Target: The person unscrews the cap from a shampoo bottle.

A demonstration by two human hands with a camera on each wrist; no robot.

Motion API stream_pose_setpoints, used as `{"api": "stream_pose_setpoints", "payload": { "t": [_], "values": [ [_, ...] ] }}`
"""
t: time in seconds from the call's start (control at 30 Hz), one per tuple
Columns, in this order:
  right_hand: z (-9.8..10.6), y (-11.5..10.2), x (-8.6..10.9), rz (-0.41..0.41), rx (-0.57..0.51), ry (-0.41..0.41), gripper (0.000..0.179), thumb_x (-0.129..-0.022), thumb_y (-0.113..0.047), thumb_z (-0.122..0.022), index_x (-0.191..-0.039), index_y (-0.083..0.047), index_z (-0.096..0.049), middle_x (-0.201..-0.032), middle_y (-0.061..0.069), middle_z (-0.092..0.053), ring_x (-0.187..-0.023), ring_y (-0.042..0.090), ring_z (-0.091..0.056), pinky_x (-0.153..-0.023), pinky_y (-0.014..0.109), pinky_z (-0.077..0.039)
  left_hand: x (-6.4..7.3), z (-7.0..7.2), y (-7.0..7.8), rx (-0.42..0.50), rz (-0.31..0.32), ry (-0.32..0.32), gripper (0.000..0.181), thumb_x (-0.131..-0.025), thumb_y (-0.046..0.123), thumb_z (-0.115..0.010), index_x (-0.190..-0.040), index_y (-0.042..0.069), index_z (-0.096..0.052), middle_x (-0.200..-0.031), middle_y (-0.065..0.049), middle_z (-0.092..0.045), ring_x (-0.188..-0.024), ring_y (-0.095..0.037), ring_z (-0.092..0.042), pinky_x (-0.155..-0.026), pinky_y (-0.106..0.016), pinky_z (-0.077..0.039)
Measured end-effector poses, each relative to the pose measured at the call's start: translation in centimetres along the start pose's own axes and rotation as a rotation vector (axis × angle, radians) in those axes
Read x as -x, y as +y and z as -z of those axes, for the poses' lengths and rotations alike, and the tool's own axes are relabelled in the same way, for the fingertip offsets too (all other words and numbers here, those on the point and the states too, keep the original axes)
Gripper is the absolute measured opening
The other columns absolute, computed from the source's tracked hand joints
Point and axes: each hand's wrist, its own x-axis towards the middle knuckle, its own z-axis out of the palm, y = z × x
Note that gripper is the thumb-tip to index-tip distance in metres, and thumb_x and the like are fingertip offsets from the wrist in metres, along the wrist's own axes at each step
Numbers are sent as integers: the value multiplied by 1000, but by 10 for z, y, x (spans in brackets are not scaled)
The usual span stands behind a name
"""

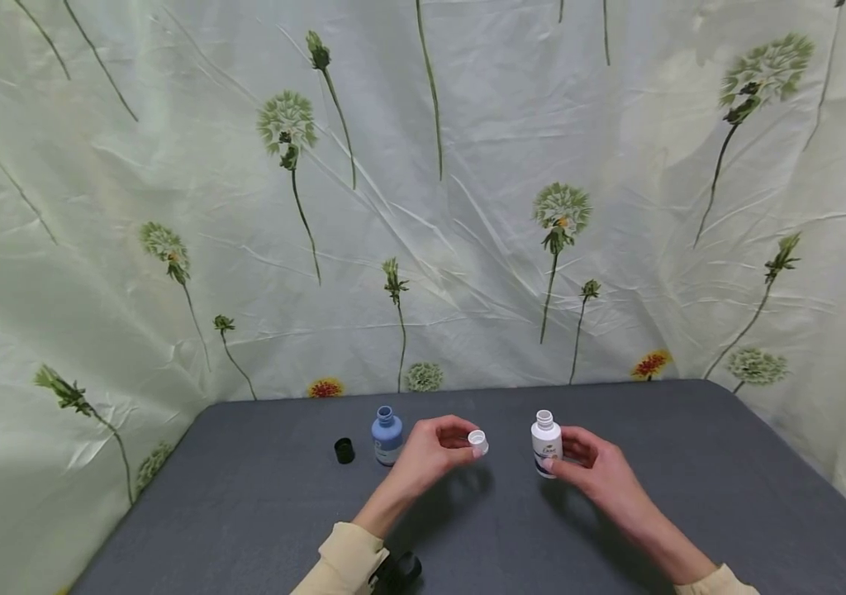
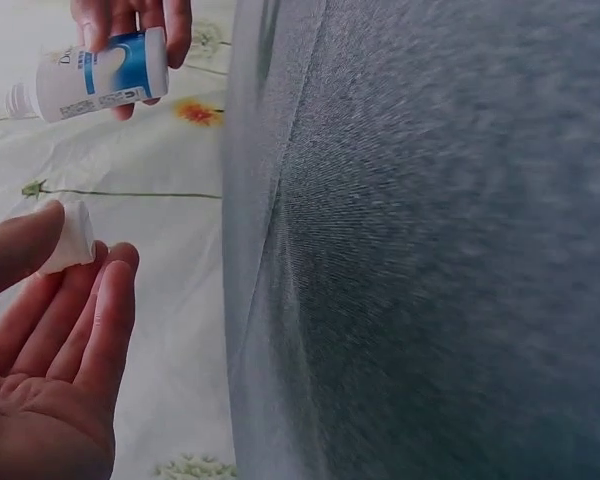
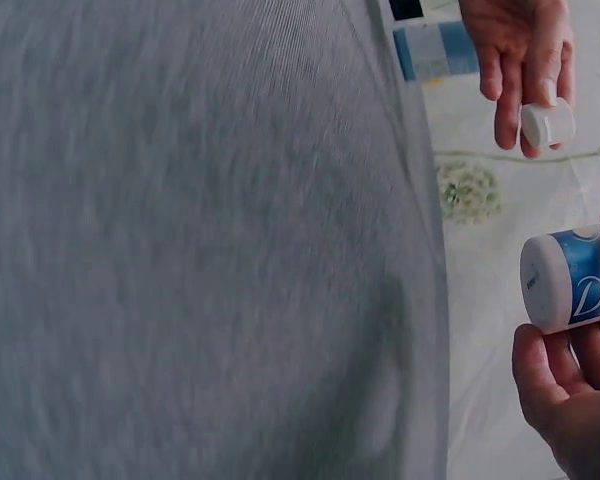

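Between thumb and fingers my left hand [image 1: 429, 450] pinches a small white cap [image 1: 478, 441], its hollow side facing up in the head view. My right hand [image 1: 601, 471] grips a white bottle [image 1: 545, 446] with a blue label, held upright with its threaded neck bare. Cap and bottle are apart, both above the table. In the left wrist view the bottle [image 2: 105, 75] shows its blue and white label, and the cap [image 2: 72, 240] sits under my thumb. The right wrist view shows the bottle's base [image 3: 546, 285].
A blue bottle [image 1: 387, 438] with an uncovered neck stands behind my left wrist. Left of it a black cap [image 1: 344, 450] lies on the dark grey table [image 1: 259, 496]. A flower-printed white sheet [image 1: 468, 207] hangs behind the table. Something black [image 1: 402, 570] shows by my left sleeve.
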Motion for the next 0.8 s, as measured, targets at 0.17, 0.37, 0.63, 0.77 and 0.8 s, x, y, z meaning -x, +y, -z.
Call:
{"api": "stream_pose_setpoints", "payload": {
  "t": [0.17, 0.37, 0.63, 0.77, 0.8],
  "values": [
    [7, 6, -7, 13, 31, -2, 54, -86, -12, -77, -131, 6, -54, -125, 22, -62, -114, 31, -61, -83, 22, -50, -12, -5, -3, -41, -9, 11, 23, -83, 5, -78, -104, 3, -72, -95, -5, -73, -87, -15, -70, -75, -30, -55],
    [14, 13, -14, 17, 56, 4, 55, -86, -12, -77, -131, 7, -53, -126, 24, -61, -116, 33, -60, -85, 25, -51, -25, -15, -2, -83, -3, 19, 20, -81, 2, -79, -100, 3, -72, -91, -5, -73, -84, -13, -69, -73, -28, -55],
    [24, 19, -26, 28, 152, 17, 55, -85, -19, -78, -130, 5, -56, -123, 21, -63, -113, 33, -61, -82, 28, -51, -38, -31, -2, -54, 59, 20, 19, -78, -2, -79, -96, -1, -72, -87, -8, -73, -76, -12, -68, -66, -29, -56],
    [29, 23, -32, 7, 172, 11, 58, -87, -22, -77, -132, 6, -54, -126, 23, -61, -115, 35, -59, -88, 34, -50, -45, -36, -6, -81, 66, 27, 19, -77, -3, -80, -94, 0, -73, -84, -6, -73, -74, -10, -66, -63, -28, -55],
    [31, 24, -33, 4, 176, 9, 59, -87, -22, -77, -133, 6, -53, -126, 23, -61, -116, 35, -59, -89, 35, -49, -46, -37, -7, -95, 66, 27, 19, -76, -3, -80, -94, 1, -73, -83, -6, -73, -73, -10, -66, -63, -28, -55]
  ]
}}
